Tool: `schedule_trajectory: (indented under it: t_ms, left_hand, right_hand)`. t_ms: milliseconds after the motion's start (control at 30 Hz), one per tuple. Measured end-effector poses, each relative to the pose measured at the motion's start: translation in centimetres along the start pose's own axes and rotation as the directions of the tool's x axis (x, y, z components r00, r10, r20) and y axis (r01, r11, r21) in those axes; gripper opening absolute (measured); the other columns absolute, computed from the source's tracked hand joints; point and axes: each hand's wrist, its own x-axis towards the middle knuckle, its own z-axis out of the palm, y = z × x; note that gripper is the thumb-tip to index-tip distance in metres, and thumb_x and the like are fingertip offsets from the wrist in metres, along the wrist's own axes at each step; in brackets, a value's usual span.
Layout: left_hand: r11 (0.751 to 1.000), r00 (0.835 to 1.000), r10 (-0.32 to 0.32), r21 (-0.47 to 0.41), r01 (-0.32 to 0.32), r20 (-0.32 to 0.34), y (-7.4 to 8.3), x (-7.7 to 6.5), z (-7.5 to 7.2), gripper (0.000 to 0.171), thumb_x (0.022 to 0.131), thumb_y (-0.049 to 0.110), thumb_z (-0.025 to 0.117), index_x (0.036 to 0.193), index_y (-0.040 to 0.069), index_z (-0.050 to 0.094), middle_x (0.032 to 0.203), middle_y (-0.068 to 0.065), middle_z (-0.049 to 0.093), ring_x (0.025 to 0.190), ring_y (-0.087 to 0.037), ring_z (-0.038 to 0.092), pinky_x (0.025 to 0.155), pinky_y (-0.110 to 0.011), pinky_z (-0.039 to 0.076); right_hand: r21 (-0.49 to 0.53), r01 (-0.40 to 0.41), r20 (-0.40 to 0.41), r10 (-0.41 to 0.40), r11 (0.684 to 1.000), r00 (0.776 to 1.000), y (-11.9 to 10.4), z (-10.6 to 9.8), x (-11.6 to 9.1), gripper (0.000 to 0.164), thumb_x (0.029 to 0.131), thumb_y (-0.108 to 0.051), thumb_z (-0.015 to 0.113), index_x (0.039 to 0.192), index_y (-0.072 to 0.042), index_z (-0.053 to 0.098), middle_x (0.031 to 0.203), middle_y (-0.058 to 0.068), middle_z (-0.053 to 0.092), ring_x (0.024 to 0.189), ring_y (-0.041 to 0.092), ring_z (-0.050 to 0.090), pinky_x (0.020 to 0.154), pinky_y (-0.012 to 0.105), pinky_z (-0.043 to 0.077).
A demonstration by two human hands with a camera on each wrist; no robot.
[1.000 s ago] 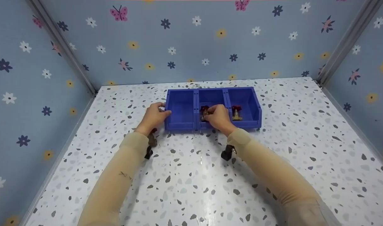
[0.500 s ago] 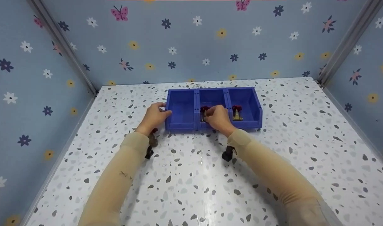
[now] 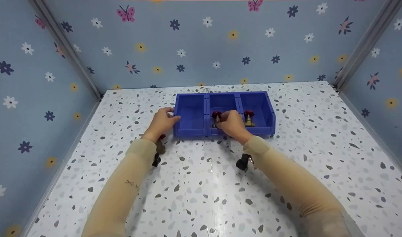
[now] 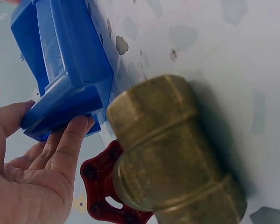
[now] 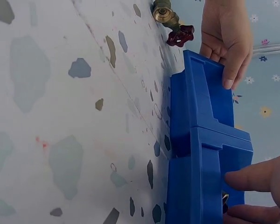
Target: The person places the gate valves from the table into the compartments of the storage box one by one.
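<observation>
Red-handled valve (image 3: 216,115) sits pinched in our right hand (image 3: 233,125), while our left hand (image 3: 162,121) grips the blue bins (image 3: 190,132) (another valve (image 4: 163,149) lies near that hand).

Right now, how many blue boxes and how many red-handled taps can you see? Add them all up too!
Blue boxes: 3
Red-handled taps: 3 (one in the middle box, one in the right box, one outside)
Total: 6

Pale blue wall panels (image 3: 194,74) printed with flowers (image 3: 207,21) and pink butterflies (image 3: 125,14) flank a white, terrazzo-patterned worktop (image 3: 194,184); grey posts (image 3: 68,49) line the corners, and a faint reflection (image 3: 217,217) streaks the worktop.
</observation>
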Motion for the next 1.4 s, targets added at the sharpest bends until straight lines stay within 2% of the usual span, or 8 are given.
schedule_trajectory:
  t_ms: [67, 167, 300, 400, 767, 967, 1133, 1400]
  left_hand:
    - [1.000, 1.000, -0.001, 0.005, 0.001, -0.004, 0.0, 0.1, 0.0, 0.041, 0.096, 0.023, 0.062, 0.130, 0.003, 0.054, 0.117, -0.019, 0.064, 0.104, -0.029, 0.063, 0.090, -0.045, 0.051]
    - [1.000, 1.000, 0.002, 0.002, -0.002, -0.005, 0.0, 0.1, 0.0, 0.041, 0.095, 0.023, 0.062, 0.130, 0.003, 0.054, 0.117, -0.019, 0.064, 0.105, -0.029, 0.063, 0.092, -0.045, 0.051]
    - [1.000, 1.000, 0.000, -0.001, 0.000, 0.004, 0.1, 0.0, 0.0, 0.041, 0.096, 0.025, 0.062, 0.130, 0.004, 0.055, 0.118, -0.018, 0.064, 0.105, -0.028, 0.063, 0.092, -0.044, 0.051]
    - [1.000, 1.000, -0.005, -0.003, 0.005, 0.011, 0.1, 0.0, 0.0, 0.040, 0.095, 0.025, 0.062, 0.129, 0.003, 0.055, 0.118, -0.018, 0.064, 0.105, -0.028, 0.062, 0.092, -0.044, 0.051]
    - [1.000, 1.000, 0.001, -0.002, -0.001, 0.012, 0.2, 0.0, -0.3, 0.042, 0.096, 0.024, 0.062, 0.130, 0.002, 0.054, 0.116, -0.019, 0.065, 0.103, -0.029, 0.063, 0.090, -0.045, 0.051]
    - [1.000, 1.000, -0.013, 0.019, 0.013, 0.009, 0.2, -0.1, -0.3, 0.045, 0.095, 0.028, 0.062, 0.132, 0.003, 0.053, 0.120, -0.020, 0.063, 0.107, -0.029, 0.062, 0.092, -0.045, 0.051]
    - [1.000, 1.000, -0.009, 0.011, 0.009, 0.011, 0.2, -0.1, -0.3, 0.043, 0.096, 0.026, 0.061, 0.131, 0.002, 0.053, 0.122, -0.021, 0.062, 0.109, -0.030, 0.062, 0.094, -0.046, 0.050]
    - [1.000, 1.000, -0.015, 0.014, 0.015, 0.014, 0.3, -0.2, -0.2, 0.044, 0.096, 0.027, 0.061, 0.132, 0.003, 0.052, 0.120, -0.021, 0.062, 0.108, -0.030, 0.062, 0.093, -0.046, 0.051]
  right_hand:
    - [0.007, 0.010, 0.011, -0.010, 1.000, 1.000, 0.0, -0.2, -0.1, 0.022, 0.086, -0.004, 0.069, 0.106, 0.004, 0.068, 0.103, 0.019, 0.067, 0.090, 0.025, 0.059, 0.079, 0.039, 0.051]
    - [-0.002, 0.016, 0.017, -0.016, 1.000, 1.000, 0.0, -0.4, -0.1, 0.022, 0.085, -0.003, 0.069, 0.105, 0.005, 0.066, 0.100, 0.020, 0.066, 0.084, 0.024, 0.056, 0.077, 0.038, 0.050]
    - [-0.007, 0.006, 0.012, -0.006, 1.000, 1.000, -0.1, -0.6, -0.3, 0.044, 0.084, -0.006, 0.073, 0.123, 0.007, 0.059, 0.115, 0.021, 0.064, 0.102, 0.026, 0.060, 0.091, 0.040, 0.052]
    - [0.019, 0.002, 0.019, -0.003, 1.000, 1.000, -0.1, -0.8, -0.5, 0.049, 0.084, -0.006, 0.073, 0.128, 0.007, 0.057, 0.121, 0.020, 0.063, 0.110, 0.030, 0.060, 0.095, 0.042, 0.051]
    - [0.146, 0.056, 0.005, -0.057, 0.988, 0.998, -0.2, -1.8, -1.0, 0.049, 0.087, -0.007, 0.072, 0.132, 0.004, 0.055, 0.129, 0.023, 0.060, 0.113, 0.029, 0.061, 0.093, 0.041, 0.052]
    - [0.150, 0.075, -0.016, -0.074, 0.986, 0.997, -0.7, -2.5, -1.5, 0.046, 0.086, -0.009, 0.073, 0.129, -0.001, 0.058, 0.128, 0.020, 0.061, 0.112, 0.028, 0.062, 0.094, 0.040, 0.052]
    - [0.146, 0.086, -0.025, -0.083, 0.986, 0.996, -0.9, -3.2, -1.5, 0.048, 0.087, -0.008, 0.073, 0.132, 0.000, 0.057, 0.130, 0.022, 0.059, 0.115, 0.030, 0.060, 0.096, 0.042, 0.050]
    - [0.164, 0.080, -0.039, -0.074, 0.983, 0.996, -0.9, -4.2, -1.7, 0.049, 0.087, -0.010, 0.073, 0.133, -0.003, 0.057, 0.129, 0.014, 0.061, 0.115, 0.026, 0.060, 0.095, 0.040, 0.051]
